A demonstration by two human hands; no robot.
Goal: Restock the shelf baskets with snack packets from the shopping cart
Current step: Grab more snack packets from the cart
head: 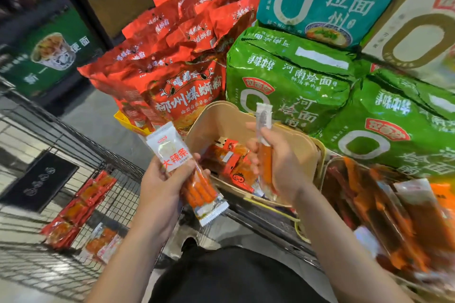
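1 head-worn wide-angle view looks forward and steeply down, close over both hands. The left hand (162, 179) sits near centre, the right hand (278, 162) just toward 3 o'clock; the wire shopping cart (49, 155) fills 9 o'clock, stacked noodle bags (288, 81) 1 o'clock.

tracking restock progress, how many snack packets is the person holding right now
2. The left hand grips one white-topped packet above the cart; the right hand holds another packet upright over the beige basket.
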